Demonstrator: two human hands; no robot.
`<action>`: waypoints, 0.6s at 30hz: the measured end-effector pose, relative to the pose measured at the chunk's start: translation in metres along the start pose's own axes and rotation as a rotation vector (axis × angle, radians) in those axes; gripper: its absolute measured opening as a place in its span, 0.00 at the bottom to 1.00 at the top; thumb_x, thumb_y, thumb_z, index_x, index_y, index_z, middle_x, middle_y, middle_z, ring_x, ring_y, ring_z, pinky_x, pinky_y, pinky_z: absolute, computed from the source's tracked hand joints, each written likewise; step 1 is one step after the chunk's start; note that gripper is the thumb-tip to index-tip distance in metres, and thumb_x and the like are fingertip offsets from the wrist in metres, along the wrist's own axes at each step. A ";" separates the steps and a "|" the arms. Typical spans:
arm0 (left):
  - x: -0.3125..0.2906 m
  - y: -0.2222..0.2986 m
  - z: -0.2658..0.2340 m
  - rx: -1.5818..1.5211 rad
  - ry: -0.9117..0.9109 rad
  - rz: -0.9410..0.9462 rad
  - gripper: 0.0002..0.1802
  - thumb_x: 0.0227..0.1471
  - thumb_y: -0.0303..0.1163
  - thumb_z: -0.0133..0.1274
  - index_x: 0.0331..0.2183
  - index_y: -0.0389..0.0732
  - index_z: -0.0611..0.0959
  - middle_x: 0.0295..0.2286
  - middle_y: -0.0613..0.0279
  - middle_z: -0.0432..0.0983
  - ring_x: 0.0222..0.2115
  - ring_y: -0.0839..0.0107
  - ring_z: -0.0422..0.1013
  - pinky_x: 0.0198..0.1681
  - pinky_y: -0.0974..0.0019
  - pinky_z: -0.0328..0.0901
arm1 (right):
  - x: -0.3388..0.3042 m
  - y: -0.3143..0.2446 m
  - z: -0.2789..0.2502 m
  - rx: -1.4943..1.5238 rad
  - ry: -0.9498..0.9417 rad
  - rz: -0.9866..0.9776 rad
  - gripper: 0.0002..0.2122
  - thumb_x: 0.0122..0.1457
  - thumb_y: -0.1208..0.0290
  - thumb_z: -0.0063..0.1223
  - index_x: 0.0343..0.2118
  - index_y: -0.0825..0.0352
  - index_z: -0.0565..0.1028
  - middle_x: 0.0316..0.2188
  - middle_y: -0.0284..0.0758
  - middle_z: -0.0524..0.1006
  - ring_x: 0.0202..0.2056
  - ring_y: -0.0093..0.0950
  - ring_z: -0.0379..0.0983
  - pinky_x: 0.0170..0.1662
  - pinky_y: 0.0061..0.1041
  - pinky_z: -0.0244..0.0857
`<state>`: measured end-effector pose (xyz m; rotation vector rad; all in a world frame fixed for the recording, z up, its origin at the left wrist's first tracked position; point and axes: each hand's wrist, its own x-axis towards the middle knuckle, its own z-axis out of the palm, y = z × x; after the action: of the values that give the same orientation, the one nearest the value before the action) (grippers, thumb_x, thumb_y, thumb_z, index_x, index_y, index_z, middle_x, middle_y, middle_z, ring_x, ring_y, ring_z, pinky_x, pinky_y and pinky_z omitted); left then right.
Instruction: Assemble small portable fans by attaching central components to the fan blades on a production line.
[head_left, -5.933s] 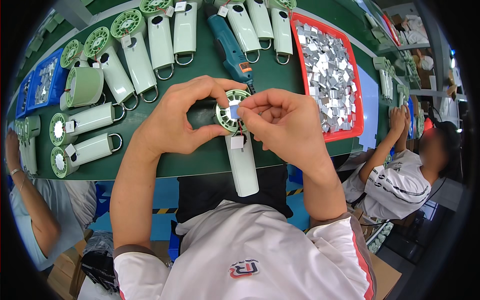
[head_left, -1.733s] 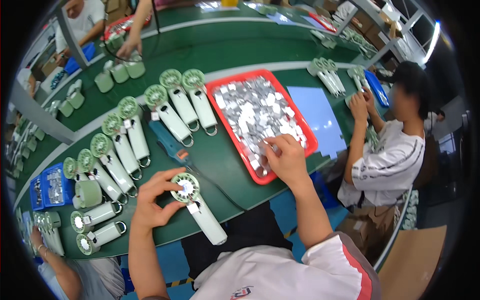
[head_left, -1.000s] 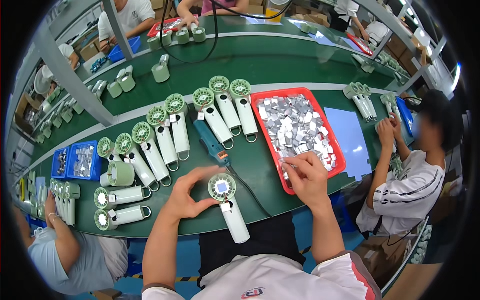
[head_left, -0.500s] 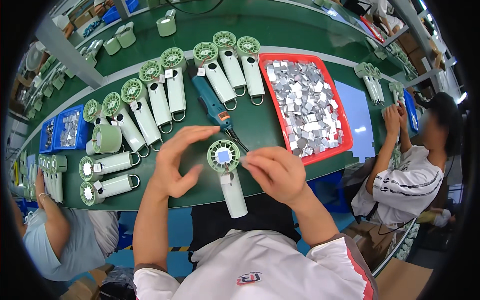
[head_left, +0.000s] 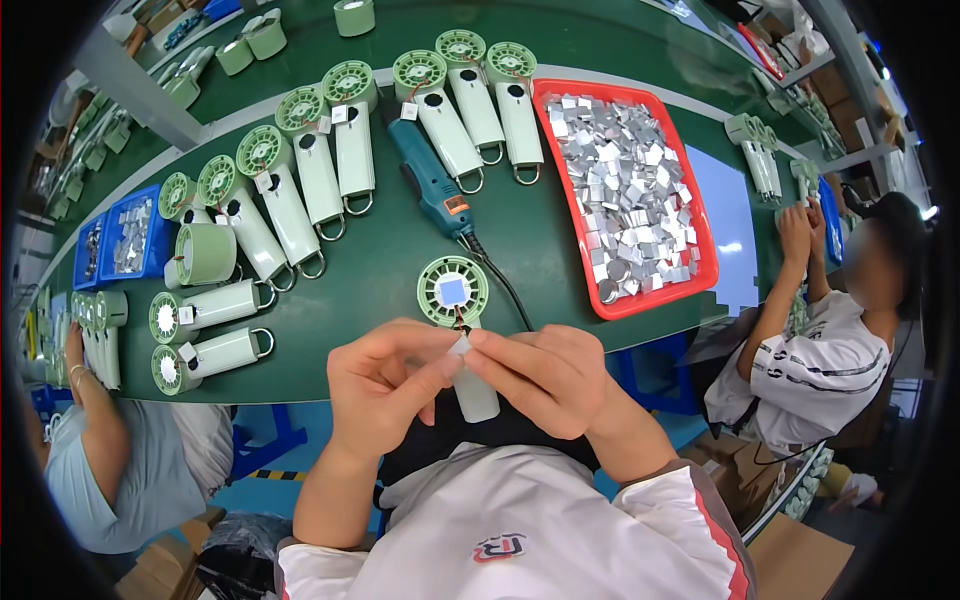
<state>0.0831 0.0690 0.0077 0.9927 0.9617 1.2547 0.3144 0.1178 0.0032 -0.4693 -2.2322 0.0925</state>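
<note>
A pale green handheld fan (head_left: 479, 398) lies in front of me, its round head pointing away. The slotted head carries a square bluish-silver plate (head_left: 452, 292) at its centre, and thin wires run from it toward the handle. Over the upper handle, both hands meet at a small white square piece (head_left: 461, 346) by the wires. My left hand (head_left: 392, 385) pinches it between thumb and fingertips. My right hand (head_left: 545, 378) is closed too, its thumb and forefinger pinching the same piece from the right. The fingers partly cover the wires and handle.
Beyond the fan lies a teal power screwdriver (head_left: 435, 180) with a black cord. A red tray (head_left: 712, 270) of silver pieces stands right, blue bins (head_left: 150, 285) left. Several similar fans (head_left: 250, 235) line the table. A person (head_left: 810, 340) works at right, another (head_left: 120, 450) at left.
My left hand has gone from spread fingers to a pinch at the white piece. My right hand has moved from beside the fan head down to meet it. The view has shifted slightly.
</note>
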 end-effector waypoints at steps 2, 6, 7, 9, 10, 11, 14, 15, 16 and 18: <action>-0.002 0.000 0.004 -0.059 0.029 -0.020 0.12 0.58 0.12 0.62 0.45 0.26 0.89 0.41 0.49 0.85 0.28 0.73 0.80 0.19 0.74 0.72 | -0.001 -0.001 0.001 -0.008 0.025 -0.005 0.19 0.53 0.73 0.60 0.47 0.73 0.87 0.52 0.47 0.86 0.29 0.26 0.81 0.26 0.23 0.63; -0.003 -0.002 0.001 -0.122 0.054 -0.016 0.11 0.58 0.11 0.62 0.44 0.26 0.89 0.41 0.48 0.84 0.30 0.70 0.82 0.20 0.73 0.75 | -0.002 0.000 0.008 0.128 0.066 0.041 0.20 0.51 0.80 0.66 0.49 0.73 0.86 0.49 0.46 0.86 0.28 0.27 0.80 0.25 0.24 0.67; -0.003 -0.002 0.000 -0.122 0.055 -0.017 0.11 0.58 0.11 0.62 0.44 0.26 0.89 0.41 0.48 0.84 0.30 0.70 0.82 0.20 0.73 0.75 | -0.002 0.001 0.011 0.208 0.120 0.088 0.20 0.51 0.83 0.67 0.50 0.73 0.86 0.47 0.46 0.86 0.27 0.27 0.80 0.25 0.24 0.68; -0.003 -0.002 0.000 -0.116 0.066 -0.006 0.11 0.58 0.11 0.62 0.43 0.26 0.90 0.41 0.46 0.84 0.31 0.69 0.83 0.21 0.73 0.76 | 0.003 -0.006 0.006 0.336 0.114 0.271 0.21 0.51 0.84 0.68 0.51 0.73 0.85 0.44 0.44 0.86 0.27 0.26 0.79 0.25 0.24 0.69; -0.004 -0.002 0.001 -0.117 0.066 -0.007 0.11 0.58 0.11 0.62 0.43 0.26 0.90 0.41 0.46 0.84 0.31 0.69 0.83 0.21 0.73 0.76 | 0.007 -0.010 0.001 0.462 0.106 0.455 0.21 0.52 0.85 0.69 0.52 0.72 0.85 0.41 0.42 0.86 0.27 0.26 0.79 0.25 0.23 0.70; -0.004 -0.001 0.002 -0.067 0.065 0.019 0.10 0.58 0.11 0.61 0.43 0.24 0.88 0.40 0.46 0.84 0.31 0.68 0.83 0.20 0.72 0.77 | 0.012 -0.012 0.000 0.514 0.097 0.526 0.20 0.54 0.84 0.71 0.51 0.72 0.85 0.37 0.39 0.85 0.27 0.22 0.78 0.25 0.21 0.70; -0.006 -0.002 0.006 -0.018 0.078 0.041 0.10 0.59 0.11 0.61 0.44 0.23 0.86 0.37 0.46 0.84 0.31 0.67 0.82 0.20 0.71 0.77 | 0.005 -0.003 0.011 0.452 0.118 0.347 0.19 0.56 0.83 0.71 0.52 0.70 0.85 0.39 0.40 0.84 0.26 0.25 0.80 0.27 0.22 0.73; -0.006 -0.003 0.006 -0.018 0.093 0.036 0.11 0.59 0.11 0.61 0.44 0.24 0.85 0.36 0.46 0.84 0.31 0.67 0.82 0.20 0.71 0.78 | 0.005 -0.003 0.011 0.451 0.118 0.348 0.19 0.56 0.83 0.71 0.52 0.70 0.85 0.39 0.40 0.84 0.26 0.25 0.80 0.27 0.22 0.73; -0.006 -0.002 0.006 -0.018 0.093 0.036 0.11 0.59 0.11 0.61 0.44 0.24 0.85 0.36 0.46 0.84 0.31 0.67 0.82 0.20 0.71 0.78 | 0.005 -0.004 0.012 0.454 0.128 0.358 0.18 0.56 0.83 0.71 0.51 0.70 0.86 0.39 0.40 0.84 0.26 0.25 0.80 0.27 0.22 0.73; -0.006 0.000 0.006 -0.044 0.101 -0.009 0.13 0.58 0.12 0.62 0.46 0.24 0.82 0.35 0.48 0.84 0.31 0.68 0.82 0.21 0.72 0.77 | 0.007 -0.007 0.009 0.457 0.138 0.369 0.17 0.57 0.83 0.71 0.50 0.70 0.86 0.39 0.40 0.84 0.26 0.25 0.80 0.27 0.22 0.72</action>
<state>0.0888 0.0629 0.0098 0.8975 1.0111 1.3235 0.3020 0.1142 0.0040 -0.6034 -1.8879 0.7238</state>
